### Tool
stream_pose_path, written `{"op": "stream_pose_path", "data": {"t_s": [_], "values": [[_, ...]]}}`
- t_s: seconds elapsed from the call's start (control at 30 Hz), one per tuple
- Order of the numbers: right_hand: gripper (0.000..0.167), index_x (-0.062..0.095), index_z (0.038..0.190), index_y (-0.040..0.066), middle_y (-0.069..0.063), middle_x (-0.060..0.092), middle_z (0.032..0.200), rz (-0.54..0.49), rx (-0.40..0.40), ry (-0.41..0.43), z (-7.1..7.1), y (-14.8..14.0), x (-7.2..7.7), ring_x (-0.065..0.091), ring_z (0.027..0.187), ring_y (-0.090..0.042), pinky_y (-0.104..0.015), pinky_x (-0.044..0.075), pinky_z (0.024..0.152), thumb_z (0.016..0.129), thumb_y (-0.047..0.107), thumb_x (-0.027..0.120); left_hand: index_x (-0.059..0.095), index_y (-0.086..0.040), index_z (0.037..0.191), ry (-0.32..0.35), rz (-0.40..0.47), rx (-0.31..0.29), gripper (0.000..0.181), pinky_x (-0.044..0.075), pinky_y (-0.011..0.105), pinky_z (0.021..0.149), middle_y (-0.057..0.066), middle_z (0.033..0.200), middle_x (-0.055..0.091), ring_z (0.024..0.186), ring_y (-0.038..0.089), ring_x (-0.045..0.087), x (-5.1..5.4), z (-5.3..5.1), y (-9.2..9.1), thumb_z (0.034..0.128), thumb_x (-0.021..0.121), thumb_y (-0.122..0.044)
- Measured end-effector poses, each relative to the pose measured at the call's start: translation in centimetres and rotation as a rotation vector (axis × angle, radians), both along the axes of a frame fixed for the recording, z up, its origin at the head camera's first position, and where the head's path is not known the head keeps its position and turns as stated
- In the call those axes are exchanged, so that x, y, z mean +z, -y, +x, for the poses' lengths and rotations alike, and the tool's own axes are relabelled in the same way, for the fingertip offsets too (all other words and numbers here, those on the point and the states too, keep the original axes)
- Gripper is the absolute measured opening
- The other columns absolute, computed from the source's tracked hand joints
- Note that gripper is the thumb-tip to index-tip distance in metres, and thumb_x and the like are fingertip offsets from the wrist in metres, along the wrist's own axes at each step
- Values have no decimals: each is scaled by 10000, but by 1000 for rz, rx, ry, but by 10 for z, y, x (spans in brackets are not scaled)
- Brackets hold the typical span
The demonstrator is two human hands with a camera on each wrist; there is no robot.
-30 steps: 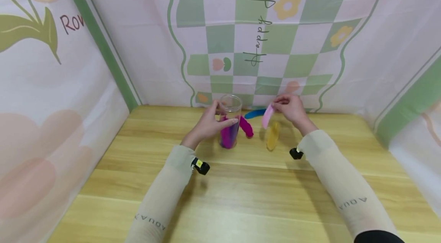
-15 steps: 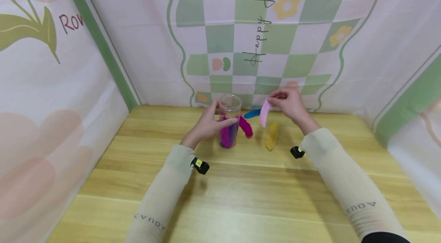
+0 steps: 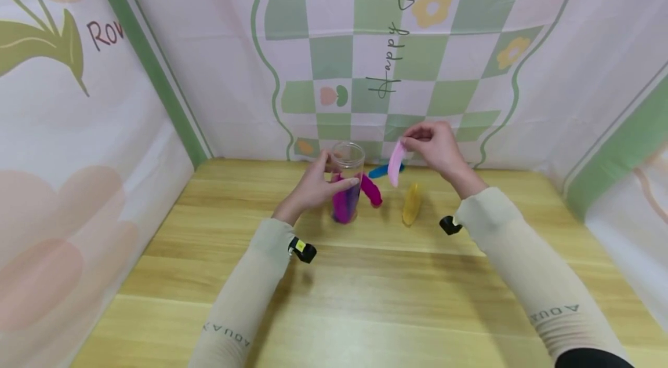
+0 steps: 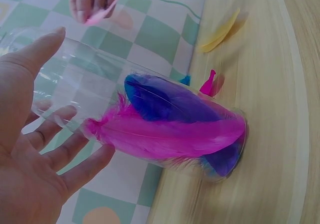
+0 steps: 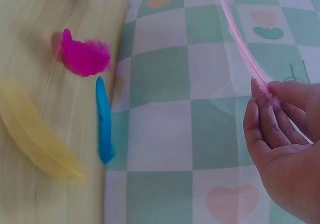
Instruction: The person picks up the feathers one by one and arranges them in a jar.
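Above the far part of the wooden table (image 3: 365, 281), a pink feather (image 3: 396, 164) is pinched at its downy end between the thumb and fingertips of the right hand (image 3: 435, 148); its tip is pointed downward, and it is held outside the clear jar (image 3: 351, 162), to the right of it. By the left hand (image 3: 315, 185) the jar is gripped, with the thumb laid across the near side and the fingers behind; it is stood upright on the table. Inside, a bright pink feather (image 4: 170, 136) and dark blue-purple plumage (image 4: 167, 100) are seen through the wall. Just right of the jar a magenta feather (image 3: 371, 190) is laid on the table, with a blue feather (image 3: 377, 171) behind it and a yellow feather (image 3: 411, 204) nearer the front. Behind everything, a green-and-white checked cloth (image 3: 331, 58) is hung.
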State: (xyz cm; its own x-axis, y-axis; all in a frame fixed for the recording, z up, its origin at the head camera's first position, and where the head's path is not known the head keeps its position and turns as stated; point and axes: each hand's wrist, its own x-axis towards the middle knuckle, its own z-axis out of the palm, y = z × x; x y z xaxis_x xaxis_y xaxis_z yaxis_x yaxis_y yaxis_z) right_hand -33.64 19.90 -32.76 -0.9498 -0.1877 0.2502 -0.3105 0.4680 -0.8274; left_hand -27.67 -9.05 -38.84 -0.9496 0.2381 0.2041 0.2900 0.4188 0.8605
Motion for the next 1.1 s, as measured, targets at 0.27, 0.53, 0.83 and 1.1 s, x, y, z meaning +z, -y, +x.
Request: {"op": "stream_pose_path", "data": {"t_s": [0.27, 0.53, 0.83, 1.1], "values": [[218, 711, 1119, -1, -173, 726, 1080, -17, -9, 17, 7, 6, 10, 693, 888, -181, -184, 562, 762, 971, 158, 727, 447, -145, 1116, 3, 9, -11, 554, 477, 548, 1055, 84, 1216, 622, 1243, 276, 569, 0, -1, 0, 866, 811, -479], [189, 718, 1084, -27, -171, 728, 1033, -70, -11, -75, 15, 15, 21, 708, 834, -105, -183, 579, 769, 962, 116, 731, 446, -159, 1109, 0, -5, 0, 559, 490, 507, 1037, 21, 1170, 623, 1231, 256, 576, 0, 0, 1, 859, 810, -501], [220, 724, 1100, -12, -123, 734, 1049, -124, -31, -138, 23, 24, 34, 701, 870, -86, -182, 580, 769, 955, 152, 746, 444, -158, 1131, 15, -5, -4, 584, 494, 509, 1032, 122, 1264, 621, 1245, 265, 563, 1, -1, 1, 854, 804, -526], [215, 731, 1085, -36, -102, 745, 1017, -198, -23, -211, 27, 34, 44, 707, 870, -72, -171, 574, 782, 937, 116, 762, 452, -168, 1153, 19, -6, -3, 575, 499, 508, 1032, 49, 1268, 601, 1255, 260, 566, 1, 0, 1, 860, 801, -520]]}}
